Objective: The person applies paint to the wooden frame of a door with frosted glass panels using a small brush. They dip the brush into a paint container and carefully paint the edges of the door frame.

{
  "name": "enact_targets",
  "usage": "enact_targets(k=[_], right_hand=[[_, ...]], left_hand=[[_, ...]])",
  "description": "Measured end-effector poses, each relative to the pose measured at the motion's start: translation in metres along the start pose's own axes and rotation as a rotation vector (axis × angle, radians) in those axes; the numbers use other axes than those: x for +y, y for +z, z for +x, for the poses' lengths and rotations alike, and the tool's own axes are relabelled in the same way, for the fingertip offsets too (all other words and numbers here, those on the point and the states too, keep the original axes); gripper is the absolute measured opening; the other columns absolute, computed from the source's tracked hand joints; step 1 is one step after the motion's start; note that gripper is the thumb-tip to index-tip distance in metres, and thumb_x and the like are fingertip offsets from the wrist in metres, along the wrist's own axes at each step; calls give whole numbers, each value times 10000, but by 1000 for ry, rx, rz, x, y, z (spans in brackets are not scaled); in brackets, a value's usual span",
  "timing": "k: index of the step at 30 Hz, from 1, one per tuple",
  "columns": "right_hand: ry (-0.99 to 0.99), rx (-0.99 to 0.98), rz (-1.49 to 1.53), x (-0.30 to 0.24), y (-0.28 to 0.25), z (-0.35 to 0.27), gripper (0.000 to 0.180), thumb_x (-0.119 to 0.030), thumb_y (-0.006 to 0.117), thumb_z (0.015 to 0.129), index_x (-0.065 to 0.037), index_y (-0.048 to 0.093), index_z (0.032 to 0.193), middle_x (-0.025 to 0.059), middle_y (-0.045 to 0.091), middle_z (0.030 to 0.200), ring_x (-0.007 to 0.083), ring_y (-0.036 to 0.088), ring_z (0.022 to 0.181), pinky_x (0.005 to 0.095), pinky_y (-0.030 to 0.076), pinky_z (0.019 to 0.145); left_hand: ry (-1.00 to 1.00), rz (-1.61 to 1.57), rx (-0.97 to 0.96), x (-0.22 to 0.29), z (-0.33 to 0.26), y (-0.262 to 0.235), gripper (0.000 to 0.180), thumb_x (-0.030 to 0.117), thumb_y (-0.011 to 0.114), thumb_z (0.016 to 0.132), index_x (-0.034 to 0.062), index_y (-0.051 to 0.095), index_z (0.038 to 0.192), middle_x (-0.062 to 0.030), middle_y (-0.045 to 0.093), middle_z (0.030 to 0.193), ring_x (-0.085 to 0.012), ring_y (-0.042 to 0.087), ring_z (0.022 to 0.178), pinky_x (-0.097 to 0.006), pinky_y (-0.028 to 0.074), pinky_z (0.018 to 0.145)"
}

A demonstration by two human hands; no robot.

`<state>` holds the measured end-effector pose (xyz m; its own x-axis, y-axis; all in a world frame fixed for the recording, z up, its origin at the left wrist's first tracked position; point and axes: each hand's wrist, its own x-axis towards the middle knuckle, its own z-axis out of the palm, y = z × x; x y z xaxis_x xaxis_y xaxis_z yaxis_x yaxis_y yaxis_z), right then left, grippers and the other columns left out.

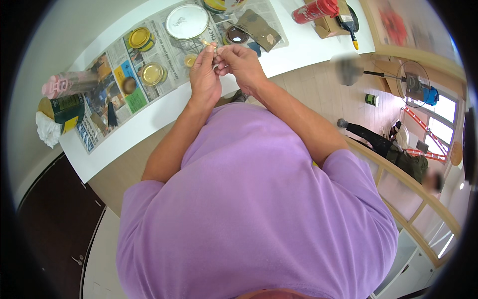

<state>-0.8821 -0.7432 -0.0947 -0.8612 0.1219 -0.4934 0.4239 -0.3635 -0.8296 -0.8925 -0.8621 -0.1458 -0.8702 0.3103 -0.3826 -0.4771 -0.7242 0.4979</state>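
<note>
My left hand (204,77) and my right hand (241,65) meet above the newspaper (169,55), fingertips pinched close together. Between them is a small, thin, gold-coloured piece (207,44), too small to name exactly. Just beneath the fingers sits a small round yellowish thing (190,60), partly covered by my left hand. A large tin with a white lid (187,21) stands beyond. To the left are a tin with a yellow lid (141,38) and another round tin (153,74). A small pot with dark brown contents (236,35) lies past my right hand, beside a brown folded sheet (258,29).
A pink bottle (69,83) and a green tin (67,112) with a white cloth (48,129) stand at the table's left end. A red bottle (316,11), cardboard box (327,28) and paintbrush (348,27) are at the right. Beyond a railing, a person (393,152) is near an orange ladder (425,127).
</note>
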Motion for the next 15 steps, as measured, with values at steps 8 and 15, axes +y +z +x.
enact_targets(k=[8, 15], right_hand=[[-178, 23, -530, -8, -25, 19, 230, -195, 724, 987, 30, 733, 1031, 52, 708, 816, 102, 684, 725, 259, 583, 639], [-499, -194, -1165, -2, 6, 37, 221, -200, 699, 914, 12, 758, 907, 206, 748, 853, 351, 733, 782, 437, 583, 753]], left_hand=[[329, 926, 229, 23, -24, -50, 455, 203, 705, 1006, 13, 604, 1407, -83, 668, 1190, -143, 634, 911, -301, 544, 778], [599, 1534, 281, 1, 8, -105, 542, 144, 792, 886, 58, 630, 1395, -166, 623, 1346, -297, 674, 1081, -379, 568, 900]])
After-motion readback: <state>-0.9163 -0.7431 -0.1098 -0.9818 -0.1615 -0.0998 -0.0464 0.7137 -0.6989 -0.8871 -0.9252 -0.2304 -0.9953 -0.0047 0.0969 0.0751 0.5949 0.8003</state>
